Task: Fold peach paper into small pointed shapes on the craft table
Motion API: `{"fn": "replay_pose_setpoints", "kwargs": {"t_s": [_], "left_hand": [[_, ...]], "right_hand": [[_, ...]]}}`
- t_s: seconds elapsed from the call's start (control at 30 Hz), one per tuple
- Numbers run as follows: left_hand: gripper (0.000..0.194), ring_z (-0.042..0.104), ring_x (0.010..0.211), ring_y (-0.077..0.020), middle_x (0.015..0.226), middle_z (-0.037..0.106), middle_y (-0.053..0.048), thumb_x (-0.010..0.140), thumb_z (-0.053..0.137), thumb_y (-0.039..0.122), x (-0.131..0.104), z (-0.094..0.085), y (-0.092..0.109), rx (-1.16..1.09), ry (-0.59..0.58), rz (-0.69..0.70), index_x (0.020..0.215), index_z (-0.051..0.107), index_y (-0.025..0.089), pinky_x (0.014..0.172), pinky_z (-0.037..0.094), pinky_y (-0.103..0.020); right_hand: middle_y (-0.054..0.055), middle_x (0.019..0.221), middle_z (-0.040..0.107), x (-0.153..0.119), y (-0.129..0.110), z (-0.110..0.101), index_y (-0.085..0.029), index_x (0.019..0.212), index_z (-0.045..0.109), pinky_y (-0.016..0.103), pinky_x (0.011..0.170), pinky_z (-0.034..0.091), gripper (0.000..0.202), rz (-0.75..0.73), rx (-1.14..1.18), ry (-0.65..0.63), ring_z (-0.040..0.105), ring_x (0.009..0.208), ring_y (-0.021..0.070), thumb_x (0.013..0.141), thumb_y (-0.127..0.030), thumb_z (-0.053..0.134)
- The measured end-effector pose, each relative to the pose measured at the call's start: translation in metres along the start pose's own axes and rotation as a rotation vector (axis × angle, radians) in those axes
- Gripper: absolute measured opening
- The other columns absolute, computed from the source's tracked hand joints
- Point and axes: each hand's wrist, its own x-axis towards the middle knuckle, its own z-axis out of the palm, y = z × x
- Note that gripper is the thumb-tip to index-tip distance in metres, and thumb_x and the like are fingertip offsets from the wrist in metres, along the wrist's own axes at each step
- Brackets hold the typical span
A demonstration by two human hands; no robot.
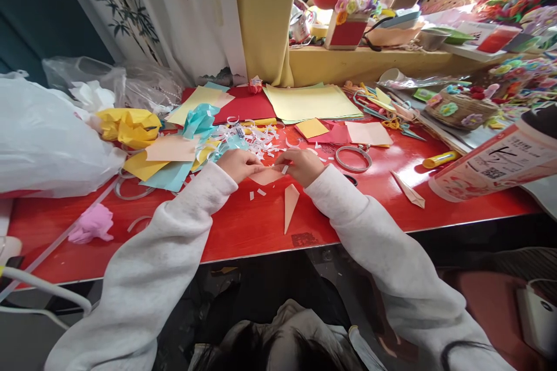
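A pale pink sheet of paper [266, 176] lies between my two hands on the red table [243, 232]. My left hand [239, 164] has its fingers closed on the sheet's left side. On the right side, my right hand [301, 166] pinches the same sheet, with a small white scrap near its fingertips. Just in front of my right hand is a folded pink paper piece [290, 208], narrow and pointed. Small paper scraps [256, 192] lie in front of my left hand. Shredded white strips [261, 140] are heaped behind the hands.
Coloured sheets [313, 103] lie at the back. Round tape or a ring [353, 158] and another folded piece [408, 190] are to the right, near a large cup [496, 156]. A white plastic bag [47, 139] and crumpled pink paper [92, 224] are at left.
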Motion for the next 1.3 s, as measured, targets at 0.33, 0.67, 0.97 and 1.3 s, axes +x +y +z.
{"fn": "replay_pose_setpoints", "kwargs": {"t_s": [0.33,0.67,0.97,1.3], "left_hand": [[0.027,0.053,0.069,-0.0136,0.072,0.063,-0.001,0.066,0.053,0.040,-0.0003,-0.0007,0.0008,0.018,-0.035,0.013,0.074,0.066,0.019,0.061,0.035,-0.024],[0.023,0.051,0.069,-0.0133,0.071,0.061,-0.001,0.066,0.052,0.037,-0.0017,-0.0002,0.0055,0.076,-0.050,0.010,0.067,0.064,0.017,0.061,0.035,-0.024],[0.025,0.052,0.072,-0.0138,0.074,0.062,-0.001,0.069,0.050,0.037,0.0004,0.0018,0.0009,0.076,-0.069,0.032,0.075,0.066,0.018,0.063,0.035,-0.024],[0.030,0.052,0.070,-0.0137,0.071,0.062,-0.001,0.068,0.050,0.043,0.0005,0.0013,-0.0004,0.063,-0.079,0.004,0.074,0.065,0.019,0.061,0.035,-0.023]], "right_hand": [[0.006,0.079,0.063,0.0003,0.0000,0.0003,-0.016,0.078,0.066,0.025,0.063,0.036,0.017,-0.051,-0.030,-0.053,0.053,0.071,0.0141,0.074,-0.024,0.052],[0.003,0.078,0.061,-0.0022,-0.0050,-0.0004,-0.019,0.081,0.065,0.026,0.068,0.032,0.016,-0.103,-0.083,-0.037,0.052,0.071,0.0119,0.076,-0.022,0.050],[0.004,0.078,0.057,-0.0035,-0.0076,-0.0001,-0.017,0.078,0.062,0.027,0.066,0.030,0.018,-0.108,-0.097,-0.016,0.049,0.070,0.0120,0.076,-0.031,0.051],[0.005,0.079,0.055,-0.0028,-0.0061,0.0046,-0.017,0.079,0.063,0.027,0.067,0.033,0.014,-0.135,-0.102,-0.007,0.049,0.070,0.0125,0.076,-0.024,0.051]]}}
